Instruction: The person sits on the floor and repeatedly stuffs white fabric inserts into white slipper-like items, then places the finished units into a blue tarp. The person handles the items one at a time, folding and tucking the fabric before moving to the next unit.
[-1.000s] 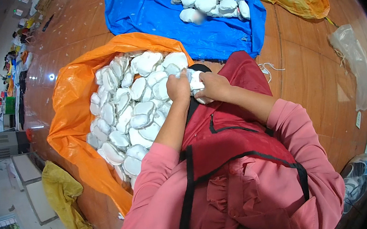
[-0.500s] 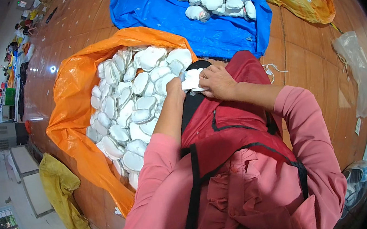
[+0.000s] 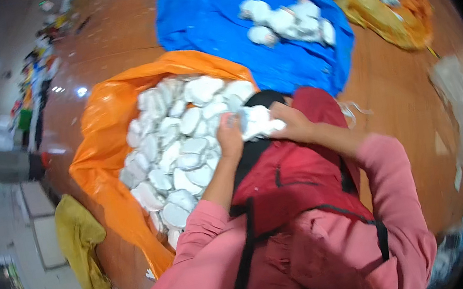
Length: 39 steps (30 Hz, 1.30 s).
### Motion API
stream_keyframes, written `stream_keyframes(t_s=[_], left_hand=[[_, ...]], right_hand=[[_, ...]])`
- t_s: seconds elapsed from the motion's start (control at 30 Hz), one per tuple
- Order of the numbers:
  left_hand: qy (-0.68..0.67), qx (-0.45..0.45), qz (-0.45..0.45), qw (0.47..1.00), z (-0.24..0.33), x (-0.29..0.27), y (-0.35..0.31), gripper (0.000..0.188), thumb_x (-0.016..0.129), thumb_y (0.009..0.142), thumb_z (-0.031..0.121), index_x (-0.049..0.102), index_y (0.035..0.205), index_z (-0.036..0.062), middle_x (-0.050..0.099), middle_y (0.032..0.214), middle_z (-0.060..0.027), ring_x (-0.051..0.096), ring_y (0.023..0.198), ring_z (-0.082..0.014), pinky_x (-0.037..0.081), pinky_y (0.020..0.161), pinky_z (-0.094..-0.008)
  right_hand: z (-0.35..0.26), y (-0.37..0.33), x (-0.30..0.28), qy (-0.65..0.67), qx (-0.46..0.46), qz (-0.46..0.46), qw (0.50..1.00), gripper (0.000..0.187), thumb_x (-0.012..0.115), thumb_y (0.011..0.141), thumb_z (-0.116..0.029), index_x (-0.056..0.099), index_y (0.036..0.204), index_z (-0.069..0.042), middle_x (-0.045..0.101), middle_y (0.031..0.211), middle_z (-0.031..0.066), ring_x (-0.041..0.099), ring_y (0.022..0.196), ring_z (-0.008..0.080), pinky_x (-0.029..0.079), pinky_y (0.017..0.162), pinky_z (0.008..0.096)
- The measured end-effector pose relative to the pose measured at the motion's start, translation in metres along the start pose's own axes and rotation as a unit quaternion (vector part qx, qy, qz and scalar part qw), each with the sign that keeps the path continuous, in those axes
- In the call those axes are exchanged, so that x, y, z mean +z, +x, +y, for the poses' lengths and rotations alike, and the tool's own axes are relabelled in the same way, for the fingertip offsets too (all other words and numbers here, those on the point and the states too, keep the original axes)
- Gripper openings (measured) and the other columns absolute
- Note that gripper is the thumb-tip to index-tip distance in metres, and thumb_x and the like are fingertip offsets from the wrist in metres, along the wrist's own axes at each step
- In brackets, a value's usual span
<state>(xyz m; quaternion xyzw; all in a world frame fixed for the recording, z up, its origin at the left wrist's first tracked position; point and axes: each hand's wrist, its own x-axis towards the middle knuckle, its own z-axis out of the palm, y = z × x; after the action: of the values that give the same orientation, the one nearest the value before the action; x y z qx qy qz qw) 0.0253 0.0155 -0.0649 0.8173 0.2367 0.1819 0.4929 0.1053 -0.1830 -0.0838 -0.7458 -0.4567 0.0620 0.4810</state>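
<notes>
Over my lap I hold a white, soft-looking padded piece [image 3: 258,122] between both hands. My left hand [image 3: 230,136] is closed on its left end, where a pale grey-blue bit shows by the thumb. Closed on the right end is my right hand [image 3: 295,124], fingers curled against the white edge. Motion blur hides the finer detail of the piece. Right beside my left hand, an orange sack [image 3: 100,130] lies spread wide, full of similar white oval pads [image 3: 194,152]. A dark red apron [image 3: 301,176] covers my lap under the hands.
Ahead lies a blue sheet [image 3: 196,19] with several bundled white pieces [image 3: 283,20] on it. A yellow-and-orange sack [image 3: 405,31] with more white pieces is at the far right. Clear plastic [image 3: 456,107] lies on the tiled floor at right, a mustard-yellow cloth [image 3: 82,248] at left.
The view has shifted, so the scene sits lower and a little to the right. My hands have spread slightly apart, showing more of the white piece, which both still hold.
</notes>
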Motion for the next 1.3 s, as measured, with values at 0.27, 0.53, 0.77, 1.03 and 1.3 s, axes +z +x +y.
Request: stream_keyframes(t_s=[0.27,0.53,0.77,1.03,1.3], left_hand=[[0.007,-0.016,-0.476,0.879,0.089,-0.064,0.038,0.030,0.069,0.083,0.025,0.060,0.103,0.0043,0.060,0.083,0.0011,0.056,0.078,-0.0080,0.046,0.069,-0.0246],[0.241,0.153,-0.544,0.789,0.094,-0.051,-0.005,0.061,0.076,0.068,0.050,0.060,0.101,0.0019,0.065,0.092,-0.0206,0.063,0.090,-0.0366,0.049,0.075,-0.0406],[0.197,0.222,-0.577,0.761,0.099,-0.061,-0.030,0.045,0.065,0.083,0.039,0.047,0.103,0.0032,0.058,0.075,-0.0234,0.059,0.075,-0.0419,0.042,0.062,-0.0480],[0.071,0.239,-0.583,0.773,0.125,-0.081,-0.033,0.034,0.064,0.087,0.033,0.053,0.108,0.0083,0.058,0.072,-0.0187,0.058,0.068,-0.0368,0.043,0.059,-0.0419],[-0.027,0.213,-0.461,0.861,0.115,-0.091,-0.058,0.027,0.072,0.081,0.022,0.059,0.098,0.0059,0.063,0.084,-0.0093,0.063,0.078,-0.0274,0.047,0.067,-0.0360]], right_hand=[[-0.076,0.021,-0.050,-0.047,-0.210,-0.159,0.963,0.028,0.077,0.062,-0.012,0.061,0.085,-0.013,0.056,0.091,0.0055,0.053,0.083,0.0286,0.043,0.069,0.0377],[-0.106,0.012,-0.056,-0.074,-0.230,-0.200,0.950,0.028,0.077,0.063,-0.017,0.059,0.084,-0.011,0.053,0.085,0.0063,0.052,0.076,0.0280,0.044,0.064,0.0379],[-0.128,0.001,-0.074,0.077,-0.140,-0.332,0.930,0.026,0.066,0.087,-0.032,0.063,0.100,-0.009,0.060,0.093,0.0108,0.059,0.091,0.0281,0.048,0.078,0.0372],[-0.136,0.032,-0.087,0.077,-0.271,-0.252,0.926,0.015,0.059,0.090,-0.022,0.064,0.087,-0.009,0.061,0.083,0.0074,0.058,0.079,0.0236,0.045,0.075,0.0365],[-0.128,0.007,-0.065,0.399,-0.147,-0.169,0.889,0.015,0.059,0.089,-0.009,0.049,0.099,-0.004,0.058,0.087,0.0078,0.057,0.082,0.0190,0.045,0.076,0.0315]])
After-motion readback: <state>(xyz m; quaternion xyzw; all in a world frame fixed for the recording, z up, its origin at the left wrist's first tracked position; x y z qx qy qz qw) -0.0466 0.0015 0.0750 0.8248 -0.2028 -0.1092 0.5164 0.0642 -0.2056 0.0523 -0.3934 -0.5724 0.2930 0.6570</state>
